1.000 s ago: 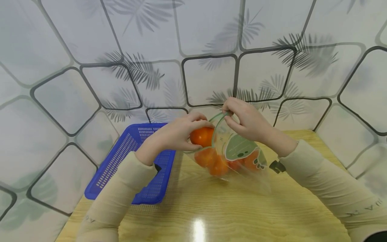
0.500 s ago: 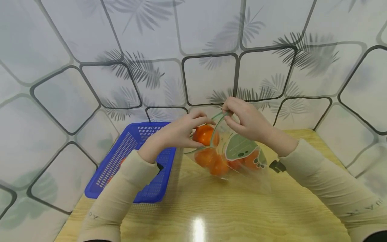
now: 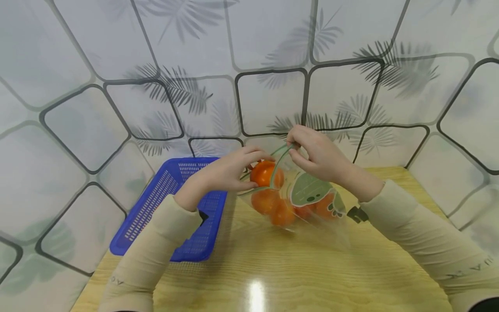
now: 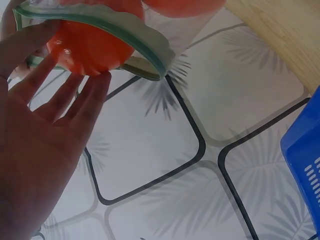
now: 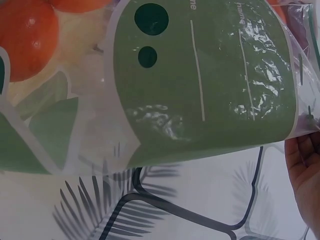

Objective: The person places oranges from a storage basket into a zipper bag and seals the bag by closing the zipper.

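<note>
A clear zip bag with a green leaf-like print and green zip edge stands on the table, several orange-red tomatoes inside it. My right hand pinches its upper edge between thumb and fingers. My left hand is at the mouth, with straightened fingers touching the underside of another tomato in the left wrist view. That tomato sits just within the green rim, above the others. In the right wrist view the bag's printed side covers most of the right hand's fingers.
A blue slotted plastic basket stands on the wooden table to the left, partly behind my left forearm. A patterned wall covering rises behind and at both sides.
The upper tomato has shifted slightly right into the bag mouth. My left fingers have loosened from around it and drawn a little back. The right hand stays in place.
</note>
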A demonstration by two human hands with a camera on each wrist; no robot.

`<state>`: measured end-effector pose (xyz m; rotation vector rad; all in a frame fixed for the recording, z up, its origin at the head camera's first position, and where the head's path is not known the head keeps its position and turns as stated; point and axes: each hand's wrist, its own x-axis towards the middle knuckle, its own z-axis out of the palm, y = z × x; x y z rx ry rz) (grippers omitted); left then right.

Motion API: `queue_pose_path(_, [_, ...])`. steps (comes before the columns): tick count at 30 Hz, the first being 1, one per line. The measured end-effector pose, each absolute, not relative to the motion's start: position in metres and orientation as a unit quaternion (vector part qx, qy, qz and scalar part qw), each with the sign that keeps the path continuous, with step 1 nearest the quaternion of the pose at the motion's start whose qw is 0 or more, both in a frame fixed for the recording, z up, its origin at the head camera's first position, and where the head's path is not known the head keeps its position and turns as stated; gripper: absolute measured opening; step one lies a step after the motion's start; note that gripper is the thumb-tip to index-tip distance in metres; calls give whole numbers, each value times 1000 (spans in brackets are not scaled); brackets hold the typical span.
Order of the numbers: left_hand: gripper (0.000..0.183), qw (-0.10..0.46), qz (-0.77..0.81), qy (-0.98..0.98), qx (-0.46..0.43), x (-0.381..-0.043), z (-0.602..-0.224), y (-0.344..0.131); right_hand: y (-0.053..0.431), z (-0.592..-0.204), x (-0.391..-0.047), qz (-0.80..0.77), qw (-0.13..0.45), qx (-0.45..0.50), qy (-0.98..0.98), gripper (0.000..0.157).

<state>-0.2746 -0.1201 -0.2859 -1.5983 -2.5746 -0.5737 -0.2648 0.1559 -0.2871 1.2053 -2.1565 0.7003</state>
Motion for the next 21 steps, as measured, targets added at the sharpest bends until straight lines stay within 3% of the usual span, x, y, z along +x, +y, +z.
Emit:
queue_pose_path(13, [51,41,-193,-857,-476,-273,-290,-117,155,-285,-264,258,285,455,-803,5])
queue_pose_path(21, [25,58,-221,-819,-527,-271,-292,-119,155,-285,-261,255,281,454,-806,4])
